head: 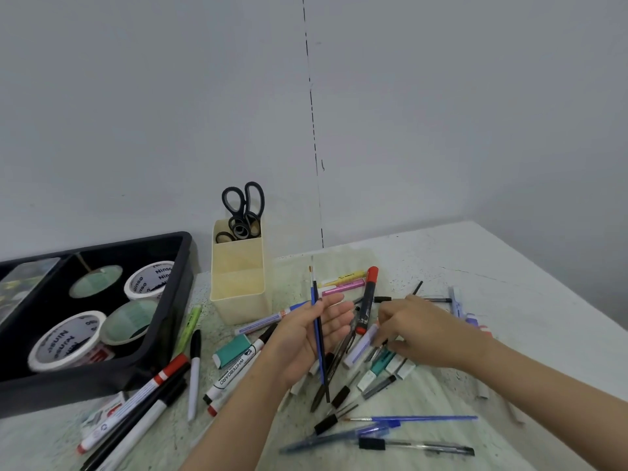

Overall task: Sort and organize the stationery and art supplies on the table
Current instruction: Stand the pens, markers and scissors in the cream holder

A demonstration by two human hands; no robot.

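Thin blue and black paintbrushes [318, 334], bristles up, in half-open left hand [304, 334]; right hand [418, 331] among pens [375, 363], grasp unclear

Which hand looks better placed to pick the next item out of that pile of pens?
Right. The right hand reaches into the pile, its fingertips among the pens just below the red marker. The left hand is occupied: it holds brushes upright against its palm.
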